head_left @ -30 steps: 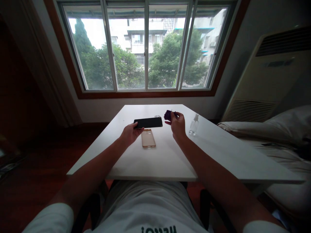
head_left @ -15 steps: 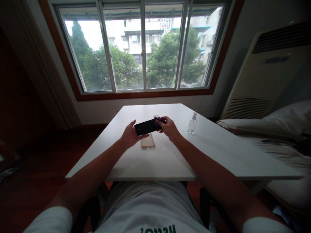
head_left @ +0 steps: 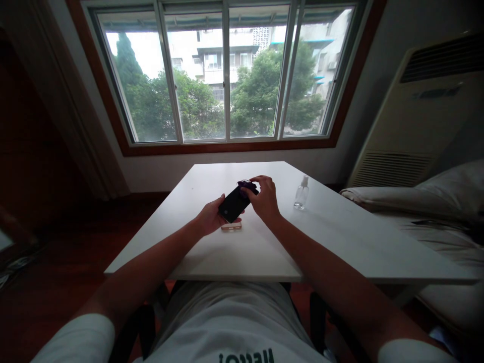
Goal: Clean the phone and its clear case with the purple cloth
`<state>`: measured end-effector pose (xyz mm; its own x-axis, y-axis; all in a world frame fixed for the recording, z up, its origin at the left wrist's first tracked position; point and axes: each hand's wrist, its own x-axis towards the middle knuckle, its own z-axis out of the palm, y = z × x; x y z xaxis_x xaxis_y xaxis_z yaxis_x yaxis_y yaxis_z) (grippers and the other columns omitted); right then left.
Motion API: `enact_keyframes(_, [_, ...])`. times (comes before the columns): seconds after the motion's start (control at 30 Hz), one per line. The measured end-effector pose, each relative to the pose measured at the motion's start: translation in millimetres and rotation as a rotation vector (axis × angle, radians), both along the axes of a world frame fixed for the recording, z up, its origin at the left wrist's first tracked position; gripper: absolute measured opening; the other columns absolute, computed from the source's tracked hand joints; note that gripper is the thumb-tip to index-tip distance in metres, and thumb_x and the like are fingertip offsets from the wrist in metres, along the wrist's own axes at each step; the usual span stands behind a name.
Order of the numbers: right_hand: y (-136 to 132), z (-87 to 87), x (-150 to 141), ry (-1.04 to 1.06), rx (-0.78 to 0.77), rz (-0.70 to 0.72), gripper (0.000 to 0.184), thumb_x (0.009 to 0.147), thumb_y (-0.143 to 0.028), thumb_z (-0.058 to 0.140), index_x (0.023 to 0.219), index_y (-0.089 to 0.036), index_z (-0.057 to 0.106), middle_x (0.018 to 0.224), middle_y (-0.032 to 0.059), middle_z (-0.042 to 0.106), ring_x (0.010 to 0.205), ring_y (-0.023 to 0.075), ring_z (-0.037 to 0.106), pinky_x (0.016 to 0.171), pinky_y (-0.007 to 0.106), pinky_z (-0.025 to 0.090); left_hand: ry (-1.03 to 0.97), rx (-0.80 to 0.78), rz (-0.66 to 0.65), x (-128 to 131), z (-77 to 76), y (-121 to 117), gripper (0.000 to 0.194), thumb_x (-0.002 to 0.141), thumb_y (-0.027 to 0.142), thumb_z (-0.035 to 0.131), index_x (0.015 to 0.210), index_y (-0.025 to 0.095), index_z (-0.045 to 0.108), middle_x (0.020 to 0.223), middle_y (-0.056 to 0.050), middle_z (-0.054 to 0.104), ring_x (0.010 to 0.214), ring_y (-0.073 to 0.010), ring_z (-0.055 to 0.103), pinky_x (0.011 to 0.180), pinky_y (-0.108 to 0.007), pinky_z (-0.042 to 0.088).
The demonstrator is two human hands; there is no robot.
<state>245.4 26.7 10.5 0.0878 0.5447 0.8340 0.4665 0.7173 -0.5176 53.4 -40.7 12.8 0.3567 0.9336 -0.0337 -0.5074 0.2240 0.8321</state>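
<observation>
A dark smartphone (head_left: 233,205) is held tilted above the white table, its far right end raised away from me. My left hand (head_left: 212,216) grips it by the near left side, thumb along the edge and fingers beneath. At the far end, my right hand (head_left: 266,199) pinches a crumpled dark purple cloth (head_left: 245,186) against the phone's face. Part of the cloth is hidden by the fingers. Under the phone, a clear phone case with an orange-pink rim (head_left: 231,227) lies on the table, mostly covered from view.
To the right on the white table (head_left: 325,237) stands a clear spray bottle (head_left: 301,194) with some liquid in it. A window (head_left: 227,75) is beyond the table. A pale sofa (head_left: 434,222) and a tall air conditioner (head_left: 412,121) are on the right.
The phone has turned, its near left end swinging down toward me and over the case. My right hand has shifted slightly right, its fingers rising over the cloth.
</observation>
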Motion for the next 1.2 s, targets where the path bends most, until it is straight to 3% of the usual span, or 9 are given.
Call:
enact_keyframes(0.13, [-11.1,3.8,-3.4,-0.146,0.058,0.013,0.017,0.092,-0.028,0.063,0.103,-0.02,0.073,0.104,0.01,0.064,0.1,0.027,0.057,0.096,0.046,0.047,-0.047,-0.005,0.014,6.8,-3.9,-4.1,0.047,0.1,0.043,0.05,0.131,0.008,0.06,0.124,-0.021,0.066,0.108,-0.0313,0.068,0.089,-0.049,0.058])
enact_keyframes(0.33, [-19.4,-9.1,-25.6,-0.193,0.03,0.215,0.02,0.091,-0.028,0.064,0.107,-0.021,0.073,0.113,0.0097,0.065,0.104,0.0258,0.06,0.096,0.044,0.05,-0.13,-0.004,0.061,2.3,-3.1,-3.2,0.034,0.097,0.035,0.057,0.124,0.015,0.064,0.122,-0.014,0.067,0.101,-0.0243,0.067,0.086,-0.047,0.058])
enact_keyframes(0.5, [-9.2,-6.4,-24.6,0.022,-0.11,0.302,0.042,0.089,-0.032,0.065,0.129,-0.019,0.06,0.107,0.0084,0.063,0.089,0.0202,0.064,0.075,0.035,0.057,-0.096,0.05,0.036,-0.2,1.2,-3.9,0.039,0.097,0.038,0.056,0.127,0.015,0.063,0.125,-0.016,0.065,0.101,-0.0273,0.068,0.075,-0.039,0.058])
enact_keyframes(0.6, [-2.5,-1.9,-15.9,0.052,-0.122,0.264,0.038,0.088,-0.038,0.067,0.121,-0.019,0.068,0.108,0.0088,0.06,0.082,0.0177,0.063,0.072,0.034,0.058,-0.034,0.065,0.014,1.6,3.4,-7.6,0.043,0.095,0.041,0.06,0.129,0.016,0.061,0.124,-0.015,0.066,0.1,-0.0296,0.07,0.068,-0.035,0.057])
enact_keyframes(0.73, [-5.6,-0.6,-13.2,0.084,-0.104,0.267,0.036,0.091,-0.038,0.063,0.121,-0.021,0.071,0.11,0.009,0.058,0.085,0.018,0.062,0.074,0.034,0.059,0.053,0.116,0.023,6.8,4.9,-11.5,0.044,0.094,0.041,0.061,0.132,0.017,0.06,0.121,-0.014,0.066,0.096,-0.0263,0.07,0.062,-0.03,0.056])
enact_keyframes(0.93, [-31.5,-6.3,-28.6,-0.047,-0.015,0.328,0.03,0.096,-0.031,0.057,0.12,-0.024,0.072,0.104,0.0082,0.061,0.089,0.0192,0.061,0.075,0.033,0.057,0.045,0.155,0.086,12.3,1.1,-6.6,0.04,0.098,0.044,0.056,0.123,0.014,0.063,0.109,-0.013,0.068,0.084,-0.0198,0.068,0.06,-0.028,0.055])
enact_keyframes(1.1, [-48.4,-17.2,-38.1,-0.215,0.051,0.451,0.03,0.097,-0.027,0.054,0.121,-0.024,0.071,0.104,0.0081,0.062,0.087,0.0173,0.062,0.076,0.032,0.054,-0.036,0.098,0.122,8.4,-3.4,-2.0,0.064,0.099,0.064,0.037,0.102,0.007,0.067,0.09,-0.015,0.068,0.08,-0.0207,0.067,0.07,-0.033,0.058])
enact_keyframes(1.2, [-45.1,-18.7,-36.4,-0.233,0.087,0.473,0.029,0.096,-0.027,0.055,0.12,-0.023,0.071,0.104,0.0085,0.061,0.086,0.0172,0.061,0.074,0.032,0.054,-0.008,0.073,0.118,7.3,-2.2,-3.0,0.064,0.098,0.064,0.037,0.099,0.007,0.067,0.087,-0.014,0.068,0.076,-0.0211,0.067,0.067,-0.035,0.059])
